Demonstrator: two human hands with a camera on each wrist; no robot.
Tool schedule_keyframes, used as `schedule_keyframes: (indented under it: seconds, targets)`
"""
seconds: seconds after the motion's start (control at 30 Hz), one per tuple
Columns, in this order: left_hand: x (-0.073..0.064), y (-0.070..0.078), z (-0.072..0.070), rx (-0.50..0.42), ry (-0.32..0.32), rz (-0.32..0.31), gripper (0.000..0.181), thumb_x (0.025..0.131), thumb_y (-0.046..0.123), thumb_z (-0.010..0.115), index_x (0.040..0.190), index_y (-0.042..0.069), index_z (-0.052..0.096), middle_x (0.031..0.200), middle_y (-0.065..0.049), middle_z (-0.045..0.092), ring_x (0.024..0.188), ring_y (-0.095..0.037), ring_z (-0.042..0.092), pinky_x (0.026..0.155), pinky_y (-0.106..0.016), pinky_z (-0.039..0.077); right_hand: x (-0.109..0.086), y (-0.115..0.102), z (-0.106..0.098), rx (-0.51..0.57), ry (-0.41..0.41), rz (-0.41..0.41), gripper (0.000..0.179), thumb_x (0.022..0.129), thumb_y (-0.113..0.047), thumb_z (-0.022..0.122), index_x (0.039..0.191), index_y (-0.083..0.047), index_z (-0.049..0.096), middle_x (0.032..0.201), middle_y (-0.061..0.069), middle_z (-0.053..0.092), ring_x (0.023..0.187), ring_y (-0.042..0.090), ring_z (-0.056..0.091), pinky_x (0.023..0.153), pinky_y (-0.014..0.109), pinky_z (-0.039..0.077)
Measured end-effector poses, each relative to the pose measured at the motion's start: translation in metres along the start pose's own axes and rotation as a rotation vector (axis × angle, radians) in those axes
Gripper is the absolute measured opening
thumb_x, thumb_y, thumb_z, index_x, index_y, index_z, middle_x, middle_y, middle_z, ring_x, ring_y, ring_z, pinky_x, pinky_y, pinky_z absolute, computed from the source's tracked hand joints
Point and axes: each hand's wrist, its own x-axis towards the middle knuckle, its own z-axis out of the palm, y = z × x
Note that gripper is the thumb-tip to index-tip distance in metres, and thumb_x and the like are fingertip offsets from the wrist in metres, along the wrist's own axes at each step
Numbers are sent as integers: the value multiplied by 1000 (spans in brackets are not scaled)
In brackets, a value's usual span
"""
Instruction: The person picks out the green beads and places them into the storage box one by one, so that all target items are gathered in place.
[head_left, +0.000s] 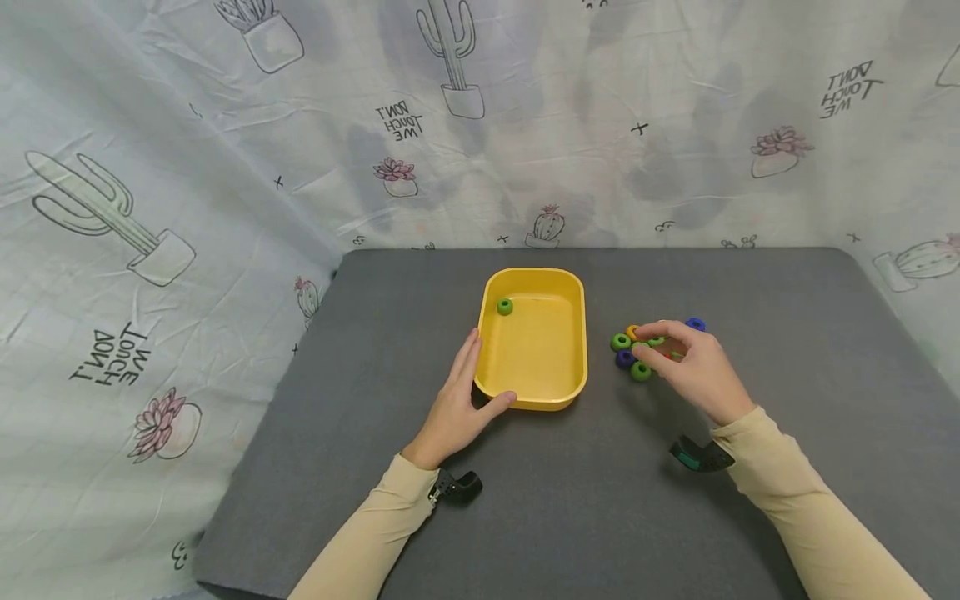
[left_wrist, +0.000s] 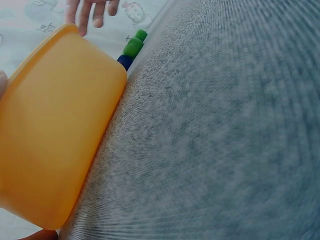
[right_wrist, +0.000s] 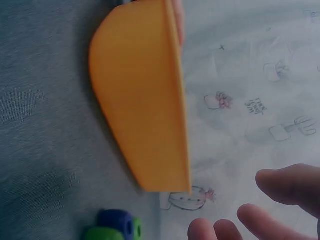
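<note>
A yellow plastic tray [head_left: 534,398] stands on the grey table, with one green bead [head_left: 505,307] inside near its far left corner. My left hand [head_left: 455,414] rests against the tray's near left corner, its straight fingers along the left side and the thumb at the near rim. Right of the tray lies a loose group of beads, among them a green bead [head_left: 641,372], a dark blue bead [head_left: 624,359] and an orange bead [head_left: 632,332]. Over this group hovers my right hand [head_left: 699,367], thumb and fingers apart; I see nothing held. It hides part of the group.
A blue bead [head_left: 696,323] lies at the far side of the group, beyond the right hand. Behind the grey table [head_left: 540,517] and along its left side hangs a white cloth [head_left: 525,167] printed with cacti. Each wrist carries a black strap.
</note>
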Motion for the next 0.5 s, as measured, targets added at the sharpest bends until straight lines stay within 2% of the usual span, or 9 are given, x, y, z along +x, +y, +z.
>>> schedule_keyframes:
  seconds: [0.17, 0.3, 0.4, 0.5]
  targets:
    - [1, 0, 0, 5, 2, -1, 104, 95, 52, 74, 168, 9, 12, 177, 0, 5, 161, -15, 16, 126, -51, 27, -5, 7, -1, -55, 0, 10, 38, 101, -34, 71, 130, -9, 69, 129, 14, 69, 95, 6, 67, 78, 28, 55]
    - [1, 0, 0, 5, -1, -13, 105, 95, 54, 73, 168, 10, 13, 177, 2, 5, 161, -15, 16, 126, -51, 27, -8, 16, 2, -87, -6, -1, 41, 102, -33, 70, 134, -7, 67, 131, 15, 68, 101, 19, 70, 82, 37, 55]
    - [1, 1, 0, 4, -3, -17, 105, 95, 54, 73, 168, 9, 13, 177, 2, 5, 161, -15, 16, 126, -52, 27, -10, 22, 5, -109, -5, -11, 41, 101, -31, 71, 134, -6, 66, 126, 16, 70, 100, 29, 71, 81, 41, 55]
    - [1, 1, 1, 8, -3, -21, 105, 95, 54, 73, 168, 9, 14, 177, 0, 6, 161, -14, 16, 126, -52, 28, -12, 28, 8, -127, 2, -26, 41, 100, -29, 73, 133, -6, 66, 121, 17, 72, 95, 25, 72, 78, 39, 53]
